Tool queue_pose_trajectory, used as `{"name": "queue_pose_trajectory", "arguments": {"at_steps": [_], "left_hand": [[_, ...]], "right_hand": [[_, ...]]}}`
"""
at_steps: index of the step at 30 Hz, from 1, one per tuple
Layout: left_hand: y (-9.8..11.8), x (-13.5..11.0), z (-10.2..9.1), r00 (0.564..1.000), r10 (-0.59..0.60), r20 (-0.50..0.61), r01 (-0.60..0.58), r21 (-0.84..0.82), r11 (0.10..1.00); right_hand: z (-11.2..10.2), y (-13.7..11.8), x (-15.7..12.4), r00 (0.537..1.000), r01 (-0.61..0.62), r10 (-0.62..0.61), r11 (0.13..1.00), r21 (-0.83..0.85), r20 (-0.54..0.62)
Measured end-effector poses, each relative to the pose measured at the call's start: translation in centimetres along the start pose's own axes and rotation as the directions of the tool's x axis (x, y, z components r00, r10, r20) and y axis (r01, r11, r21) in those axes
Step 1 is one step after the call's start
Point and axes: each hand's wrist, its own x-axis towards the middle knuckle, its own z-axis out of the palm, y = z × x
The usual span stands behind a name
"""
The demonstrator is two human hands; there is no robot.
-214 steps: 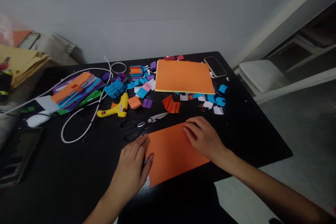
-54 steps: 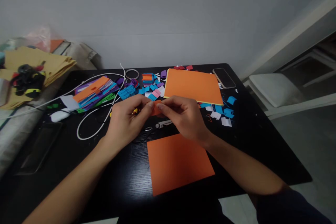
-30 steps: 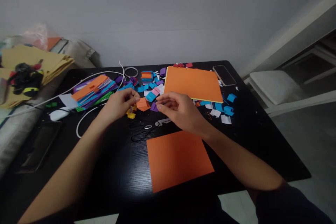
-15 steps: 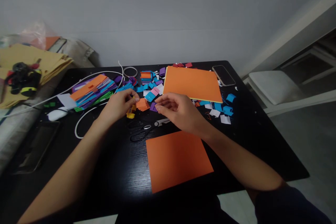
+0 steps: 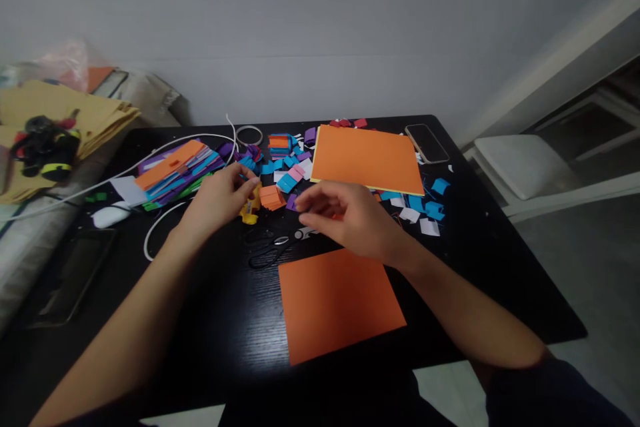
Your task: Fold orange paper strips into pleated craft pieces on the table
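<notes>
My left hand (image 5: 217, 199) is closed around a yellow glue gun (image 5: 250, 211), of which only one end shows below my fingers. A small stack of folded orange paper (image 5: 271, 197) lies just right of it. My right hand (image 5: 347, 217) hovers above the black table (image 5: 475, 267) with loosely curled, parted fingers and nothing visible in them. It is slightly blurred. Black scissors (image 5: 267, 253) lie below and between my hands. An orange sheet (image 5: 340, 300) lies flat near the front edge.
A larger orange sheet (image 5: 367, 159) lies at the back, with a phone (image 5: 426, 143) beside it. Blue, purple and white paper scraps (image 5: 420, 208) are scattered around. Coloured strips (image 5: 175, 170), a white cable (image 5: 155, 233), a mouse (image 5: 107, 215) and a dark tablet (image 5: 70, 277) are on the left.
Both hands held a folded orange piece, then set it down by the glue gun. My left hand has closed on the glue gun; my right hand has dropped slightly toward the scissors.
</notes>
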Motion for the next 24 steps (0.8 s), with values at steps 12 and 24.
{"name": "queue_pose_trajectory", "arguments": {"at_steps": [12,24], "left_hand": [[4.2,-7.6,0.2,0.771,0.413,0.486,-0.36,-0.203,0.911],[2.7,-8.9,5.2,0.772,0.541,0.335,-0.471,-0.271,0.84]], "right_hand": [[-2.8,4.0,-12.0,0.818,0.054,0.307,0.801,-0.596,0.486],[-2.3,5.5,-14.7,0.843,0.164,0.226,0.758,-0.632,0.489]]}}
